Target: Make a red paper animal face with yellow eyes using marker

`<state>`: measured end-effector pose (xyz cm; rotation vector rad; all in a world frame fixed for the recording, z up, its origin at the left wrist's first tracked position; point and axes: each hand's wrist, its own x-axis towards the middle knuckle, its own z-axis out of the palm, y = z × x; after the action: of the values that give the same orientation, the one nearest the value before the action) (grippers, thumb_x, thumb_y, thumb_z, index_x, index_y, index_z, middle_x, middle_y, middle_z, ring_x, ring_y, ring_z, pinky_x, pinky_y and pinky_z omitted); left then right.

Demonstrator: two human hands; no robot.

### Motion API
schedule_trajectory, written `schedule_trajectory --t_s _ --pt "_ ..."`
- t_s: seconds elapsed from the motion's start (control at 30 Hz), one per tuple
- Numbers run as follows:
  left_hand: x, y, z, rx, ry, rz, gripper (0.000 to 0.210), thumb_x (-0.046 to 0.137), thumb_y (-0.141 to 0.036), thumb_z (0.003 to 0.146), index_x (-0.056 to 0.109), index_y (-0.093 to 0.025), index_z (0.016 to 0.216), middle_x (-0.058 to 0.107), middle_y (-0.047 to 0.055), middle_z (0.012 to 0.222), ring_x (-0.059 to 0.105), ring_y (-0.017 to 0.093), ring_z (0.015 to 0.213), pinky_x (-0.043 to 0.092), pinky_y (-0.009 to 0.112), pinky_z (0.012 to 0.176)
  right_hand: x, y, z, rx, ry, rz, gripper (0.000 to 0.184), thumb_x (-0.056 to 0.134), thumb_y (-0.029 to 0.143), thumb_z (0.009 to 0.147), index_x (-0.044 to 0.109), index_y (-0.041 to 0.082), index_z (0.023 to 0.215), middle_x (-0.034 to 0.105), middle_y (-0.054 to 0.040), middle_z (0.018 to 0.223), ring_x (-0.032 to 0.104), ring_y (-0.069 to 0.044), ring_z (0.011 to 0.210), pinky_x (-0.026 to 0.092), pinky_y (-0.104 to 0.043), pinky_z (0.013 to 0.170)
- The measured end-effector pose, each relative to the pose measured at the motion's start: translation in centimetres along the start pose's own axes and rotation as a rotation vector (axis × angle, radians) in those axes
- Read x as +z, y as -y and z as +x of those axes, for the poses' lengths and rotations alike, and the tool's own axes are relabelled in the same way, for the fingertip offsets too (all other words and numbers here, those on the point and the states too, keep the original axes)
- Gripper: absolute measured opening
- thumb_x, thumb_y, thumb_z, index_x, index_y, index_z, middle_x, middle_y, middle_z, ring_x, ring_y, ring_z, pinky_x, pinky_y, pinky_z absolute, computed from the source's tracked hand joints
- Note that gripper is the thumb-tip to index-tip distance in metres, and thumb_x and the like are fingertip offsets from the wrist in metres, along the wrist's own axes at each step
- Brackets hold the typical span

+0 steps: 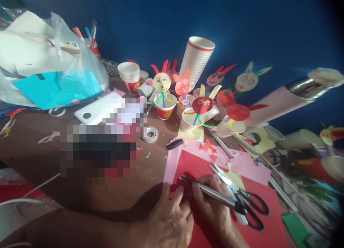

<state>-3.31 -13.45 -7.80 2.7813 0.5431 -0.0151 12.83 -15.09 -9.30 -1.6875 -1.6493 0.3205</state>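
My right hand grips a silver marker pen with black ends, its tip down at the upper left of a red paper sheet. A small pale shape at the tip is too small to make out. Close beside it, my left hand rests on the sheet's left edge, index finger stretched out and the others loosely bent, holding nothing. Open-bladed scissors with black handles lie on the red sheet just right of my right hand. Pink paper shows under the red sheet.
Paper cups with face puppets stand behind, near a tall cup stack. A black pen cap and a tape roll lie on the brown table. A plastic bag fills the left; a flask leans right.
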Motion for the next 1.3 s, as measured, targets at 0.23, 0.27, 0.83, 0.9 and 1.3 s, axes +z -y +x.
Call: schedule_trajectory --t_s 0.23,0.27,0.83,0.9,1.3 --pt "-0.24 -0.02 0.13 -0.017 0.019 -0.006 0.023 0.051 -0.023 0.095 0.07 -0.013 0.101 0.07 0.012 0.101 0.052 0.037 0.109 0.043 0.061 0.088 0.07 -0.3 -0.48 0.01 0.008 0.015 0.016 0.054 0.027 0.089 0.05 0.022 0.074 0.055 0.0066 0.046 0.052 -0.009 0.031 0.038 -0.017 0.034" --pt "-0.09 0.0 0.11 -0.01 0.011 -0.003 0.023 0.05 -0.024 0.095 0.07 -0.013 0.101 0.07 0.013 0.101 0.052 0.038 0.109 0.043 0.062 0.087 0.07 -0.32 -0.49 0.013 0.018 0.012 0.017 0.054 0.027 0.089 0.05 0.022 0.073 0.056 0.0065 0.046 0.052 -0.009 0.031 0.037 -0.018 0.034" --pt "-0.29 -0.14 0.22 -0.018 0.026 -0.021 0.023 0.052 -0.023 0.094 0.07 -0.011 0.099 0.07 0.013 0.095 0.054 0.037 0.105 0.042 0.064 0.087 0.2 -0.08 -0.11 0.008 0.021 -0.008 0.018 0.055 0.028 0.087 0.051 0.021 0.071 0.056 0.0066 0.043 0.051 -0.008 0.028 0.037 -0.016 0.032" --pt "-0.35 -0.21 0.24 -0.019 0.036 -0.015 0.022 0.053 -0.024 0.093 0.07 -0.011 0.099 0.07 0.013 0.096 0.053 0.037 0.107 0.042 0.064 0.088 0.21 -0.02 0.02 -0.012 0.01 -0.007 0.018 0.055 0.028 0.087 0.05 0.021 0.071 0.054 0.0074 0.041 0.049 -0.008 0.027 0.037 -0.016 0.031" --pt "0.34 0.0 0.17 0.011 0.036 -0.013 0.026 0.048 -0.024 0.095 0.069 -0.011 0.102 0.069 0.015 0.1 0.05 0.041 0.11 0.042 0.065 0.085 0.02 0.13 -0.09 0.012 0.032 0.023 0.018 0.054 0.027 0.087 0.049 0.022 0.07 0.054 0.0074 0.042 0.05 -0.009 0.029 0.038 -0.017 0.033"
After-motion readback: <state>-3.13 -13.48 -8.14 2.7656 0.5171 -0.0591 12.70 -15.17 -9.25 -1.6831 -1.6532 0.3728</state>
